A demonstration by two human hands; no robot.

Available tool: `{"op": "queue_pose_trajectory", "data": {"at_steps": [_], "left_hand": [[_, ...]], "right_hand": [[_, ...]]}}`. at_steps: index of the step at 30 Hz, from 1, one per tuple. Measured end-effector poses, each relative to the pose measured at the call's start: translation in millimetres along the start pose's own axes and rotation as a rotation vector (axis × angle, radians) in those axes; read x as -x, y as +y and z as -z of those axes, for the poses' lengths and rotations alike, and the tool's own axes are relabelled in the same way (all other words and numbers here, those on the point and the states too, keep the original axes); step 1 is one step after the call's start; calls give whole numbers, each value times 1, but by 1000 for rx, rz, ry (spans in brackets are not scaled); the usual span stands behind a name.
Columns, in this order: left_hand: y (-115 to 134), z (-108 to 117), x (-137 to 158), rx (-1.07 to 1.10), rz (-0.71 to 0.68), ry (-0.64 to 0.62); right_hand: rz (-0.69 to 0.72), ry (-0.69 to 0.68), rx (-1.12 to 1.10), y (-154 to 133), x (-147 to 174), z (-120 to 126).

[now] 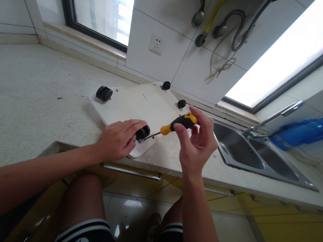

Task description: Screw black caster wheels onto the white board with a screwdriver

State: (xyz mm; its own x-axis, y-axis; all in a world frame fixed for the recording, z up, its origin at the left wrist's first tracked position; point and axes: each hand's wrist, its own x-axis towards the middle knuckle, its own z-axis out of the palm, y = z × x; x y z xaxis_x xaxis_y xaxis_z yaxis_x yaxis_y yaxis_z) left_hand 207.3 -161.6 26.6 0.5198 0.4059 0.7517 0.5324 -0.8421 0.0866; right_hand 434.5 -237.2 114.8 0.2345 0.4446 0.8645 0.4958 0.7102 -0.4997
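A white board (133, 105) with rounded corners lies on the countertop, its black casters facing up. My left hand (119, 139) is closed around the near caster (143, 132), fingers over its top and thumb at its side. In my right hand (197, 141) is a yellow and black screwdriver (181, 123), held by the handle. Its shaft slants down to the left, and the tip is at the base of the near caster. Whether the tip sits in a screw is too small to tell. Another caster (104, 93) stands at the board's left corner.
Two more casters, one at the back (166, 85) and one at the right (181, 104), stand near the wall. A steel sink (235, 146) with a faucet (281, 113) lies to the right, beside a blue plastic bag (302, 133). Hoses (223, 10) hang above, near a wall socket (157, 44).
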Motion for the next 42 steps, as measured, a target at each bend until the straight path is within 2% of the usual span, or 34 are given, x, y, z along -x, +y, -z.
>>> {"op": "queue_pose_trajectory", "data": {"at_steps": [2, 6, 10, 14, 18, 20, 23, 28, 30, 32, 34, 37, 39, 40, 42], "left_hand": [[0, 0, 0, -3, 0, -1], [0, -1, 0, -5, 0, -1], [0, -1, 1, -9, 5, 0], [0, 0, 1, -6, 0, -4], [0, 1, 0, 0, -8, 4], [0, 1, 0, 4, -11, 5], [0, 0, 0, 14, -10, -4], [-1, -1, 1, 19, -4, -1], [-1, -2, 1, 19, -5, 3], [-1, -2, 1, 19, -9, 7], [-1, -2, 1, 19, -16, 12], [-1, -2, 0, 13, -19, 19], [0, -2, 0, 6, -18, 21], [0, -1, 0, 3, -19, 20], [0, -1, 0, 0, -22, 17]], "right_hand": [[14, 14, 11, -1, 1, -2], [-9, -50, 53, -2, 3, -4], [25, 26, 147, 0, 2, -4], [18, -68, 93, 2, 4, -7], [-25, -55, 53, -2, 4, -9], [-56, -91, 30, -7, -1, -5], [-91, -265, 216, -20, -20, 8], [-53, -616, 851, -42, -72, 26], [-15, -834, 901, -49, -93, 28], [28, -1088, 839, -56, -110, 27], [9, -1275, 843, -62, -122, 25], [-39, -1350, 1122, -61, -127, 20], [27, -1345, 1260, -55, -126, 22], [107, -1355, 1237, -51, -125, 24], [276, -1387, 1031, -45, -125, 29]]}}
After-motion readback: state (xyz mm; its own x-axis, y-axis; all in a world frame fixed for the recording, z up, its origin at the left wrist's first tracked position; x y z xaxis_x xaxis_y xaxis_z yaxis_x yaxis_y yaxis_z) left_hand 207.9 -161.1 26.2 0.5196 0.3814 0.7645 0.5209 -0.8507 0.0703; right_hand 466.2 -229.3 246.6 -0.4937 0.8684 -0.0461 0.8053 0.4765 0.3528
